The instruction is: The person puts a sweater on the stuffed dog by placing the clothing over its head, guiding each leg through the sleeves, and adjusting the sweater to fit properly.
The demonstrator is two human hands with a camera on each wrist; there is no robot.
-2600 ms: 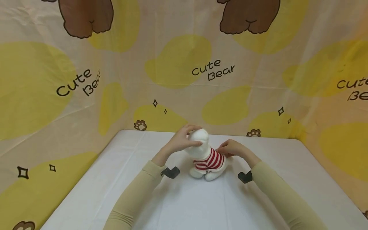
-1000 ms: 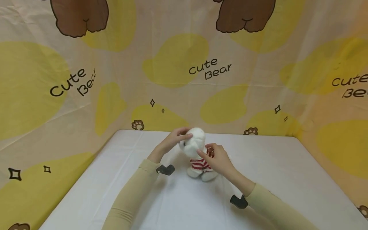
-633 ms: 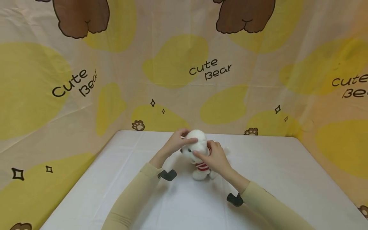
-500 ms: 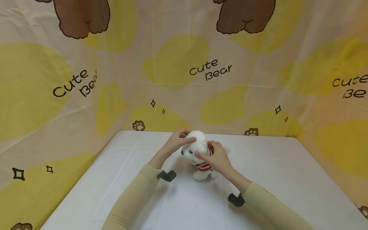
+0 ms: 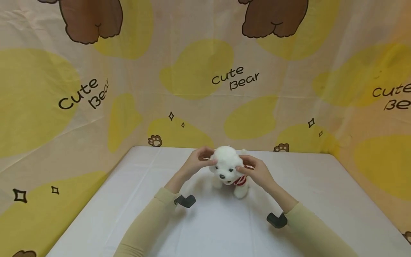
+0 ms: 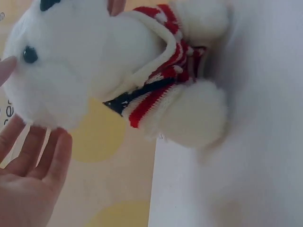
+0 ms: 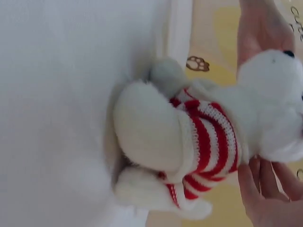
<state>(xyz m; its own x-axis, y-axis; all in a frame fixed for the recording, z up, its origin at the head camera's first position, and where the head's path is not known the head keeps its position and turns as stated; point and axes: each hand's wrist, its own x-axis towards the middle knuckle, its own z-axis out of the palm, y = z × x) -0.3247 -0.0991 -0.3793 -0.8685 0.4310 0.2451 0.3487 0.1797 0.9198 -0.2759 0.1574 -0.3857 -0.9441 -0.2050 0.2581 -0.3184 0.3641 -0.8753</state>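
Observation:
A white plush dog (image 5: 226, 157) with dark eyes and nose stands on the table and faces me. It wears a red-and-white striped knitted sweater (image 7: 208, 142), with a dark strip at its front in the left wrist view. My left hand (image 5: 199, 159) holds one side of the dog's head, thumb by the eye (image 6: 30, 55) and fingers behind. On the other side, my right hand (image 5: 259, 172) holds the head, thumb on the cheek and fingers behind it. The right fingertips are partly hidden behind the dog in the head view.
A white table (image 5: 212, 228) lies under the dog and both arms. Cloth walls (image 5: 199, 67) with yellow patches and "Cute Bear" lettering enclose its back and sides. A black wrist mount (image 5: 185, 201) sits on the left wrist, another black mount (image 5: 277, 220) on the right.
The dog has turned from facing left to facing me. My right hand, at the dog's back earlier, came to its head and has since shifted right with it. My left hand stays on the head.

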